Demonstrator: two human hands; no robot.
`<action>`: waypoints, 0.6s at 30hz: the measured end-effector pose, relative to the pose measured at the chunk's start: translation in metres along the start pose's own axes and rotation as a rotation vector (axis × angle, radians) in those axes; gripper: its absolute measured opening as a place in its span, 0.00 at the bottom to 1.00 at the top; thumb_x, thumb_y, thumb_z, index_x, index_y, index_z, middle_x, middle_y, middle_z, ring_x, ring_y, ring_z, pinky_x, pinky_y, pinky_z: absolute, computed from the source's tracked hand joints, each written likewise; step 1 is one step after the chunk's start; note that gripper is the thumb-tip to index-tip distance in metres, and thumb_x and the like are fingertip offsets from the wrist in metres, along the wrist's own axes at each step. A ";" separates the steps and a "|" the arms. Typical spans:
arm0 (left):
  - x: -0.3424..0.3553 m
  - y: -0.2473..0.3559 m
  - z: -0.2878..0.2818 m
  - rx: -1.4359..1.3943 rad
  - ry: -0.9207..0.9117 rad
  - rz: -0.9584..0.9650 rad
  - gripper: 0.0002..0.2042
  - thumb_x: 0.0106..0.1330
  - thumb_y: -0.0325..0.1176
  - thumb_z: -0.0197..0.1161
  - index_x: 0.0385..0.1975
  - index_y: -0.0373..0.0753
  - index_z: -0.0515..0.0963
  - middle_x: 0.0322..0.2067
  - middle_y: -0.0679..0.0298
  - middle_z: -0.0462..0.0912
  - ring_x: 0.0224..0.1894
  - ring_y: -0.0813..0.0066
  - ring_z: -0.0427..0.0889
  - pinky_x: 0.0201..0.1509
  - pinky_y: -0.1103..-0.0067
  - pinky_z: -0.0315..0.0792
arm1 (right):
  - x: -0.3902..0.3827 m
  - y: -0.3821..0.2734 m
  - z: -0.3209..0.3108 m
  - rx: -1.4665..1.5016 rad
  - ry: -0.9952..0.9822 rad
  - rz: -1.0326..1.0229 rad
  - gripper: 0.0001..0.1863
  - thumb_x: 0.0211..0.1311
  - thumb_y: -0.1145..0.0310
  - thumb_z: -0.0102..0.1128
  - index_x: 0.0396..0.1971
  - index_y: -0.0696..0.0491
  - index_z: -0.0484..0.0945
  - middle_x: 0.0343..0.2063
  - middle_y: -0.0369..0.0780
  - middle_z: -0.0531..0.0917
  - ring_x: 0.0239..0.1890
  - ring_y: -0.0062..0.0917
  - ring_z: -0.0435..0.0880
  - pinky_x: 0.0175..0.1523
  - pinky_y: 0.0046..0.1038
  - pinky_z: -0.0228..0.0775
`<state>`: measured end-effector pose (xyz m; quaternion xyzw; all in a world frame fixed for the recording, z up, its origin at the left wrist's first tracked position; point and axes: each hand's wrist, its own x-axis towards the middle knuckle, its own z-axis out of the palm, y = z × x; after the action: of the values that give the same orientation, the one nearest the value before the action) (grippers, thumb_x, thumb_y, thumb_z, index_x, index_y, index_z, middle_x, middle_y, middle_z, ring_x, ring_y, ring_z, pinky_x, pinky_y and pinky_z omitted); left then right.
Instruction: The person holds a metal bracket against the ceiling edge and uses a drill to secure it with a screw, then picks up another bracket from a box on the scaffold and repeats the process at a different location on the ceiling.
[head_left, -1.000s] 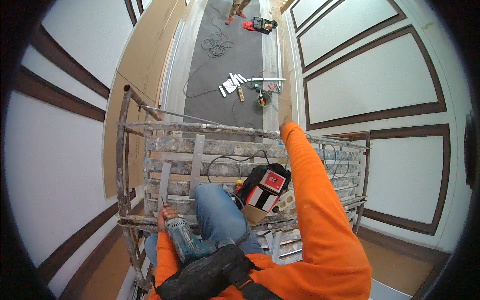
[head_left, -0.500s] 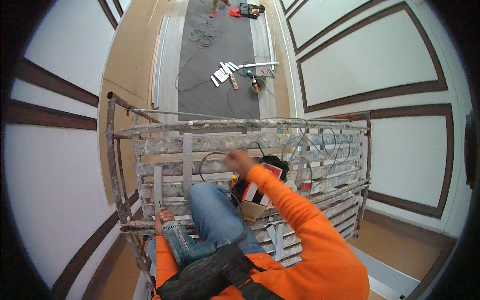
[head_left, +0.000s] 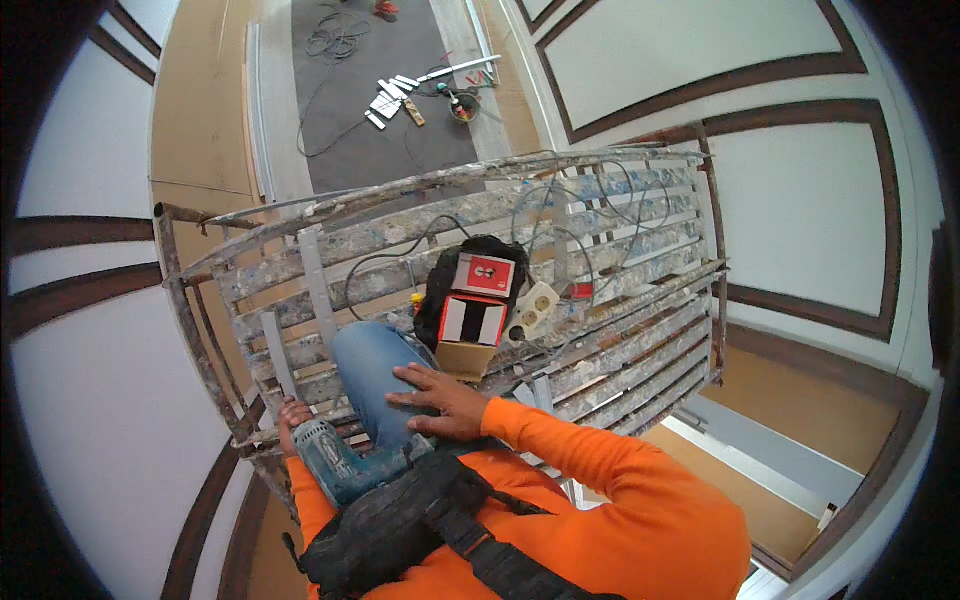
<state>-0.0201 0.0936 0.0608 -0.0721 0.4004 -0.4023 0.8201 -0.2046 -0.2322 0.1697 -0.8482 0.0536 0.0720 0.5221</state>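
My left hand [head_left: 292, 412] is closed at the front end of a blue-green power drill [head_left: 345, 462], its fingers curled round the nose. The drill lies beside my left forearm, its rear against my black waist bag [head_left: 400, 520]. Just beyond that hand, a grey metal strip [head_left: 278, 352] stretches across the slats. My right hand [head_left: 440, 400] is open over my jeans-clad thigh [head_left: 375, 365], fingers spread and holding nothing. Past the knee sits an open red-and-white cardboard box [head_left: 485, 275] on a black bag [head_left: 435, 298].
I am on a paint-spattered slatted platform [head_left: 380, 235] with a rusty pipe rail [head_left: 205, 340]. A white power strip [head_left: 535, 310] and loose cables [head_left: 590, 260] lie right of the box. Far below, white offcuts [head_left: 385, 100] and a bucket [head_left: 463, 107] rest on grey floor covering [head_left: 340, 150].
My right hand has come back from beyond the box and down to my thigh, its fingers spreading. The left hand stays at the drill. The whole view has shifted and turned.
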 end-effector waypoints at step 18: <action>-0.038 -0.018 -0.024 0.451 0.065 0.305 0.11 0.73 0.39 0.47 0.31 0.40 0.70 0.24 0.64 0.73 0.27 0.69 0.73 0.37 0.71 0.72 | -0.112 0.183 -0.075 -0.130 0.765 0.470 0.13 0.63 0.66 0.58 0.43 0.58 0.80 0.39 0.47 0.82 0.43 0.43 0.81 0.50 0.37 0.73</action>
<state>-0.0612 0.1138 0.0750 0.1865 0.3331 -0.3551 0.8533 -0.3405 -0.3798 0.0624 -0.8096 0.4292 -0.1268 0.3798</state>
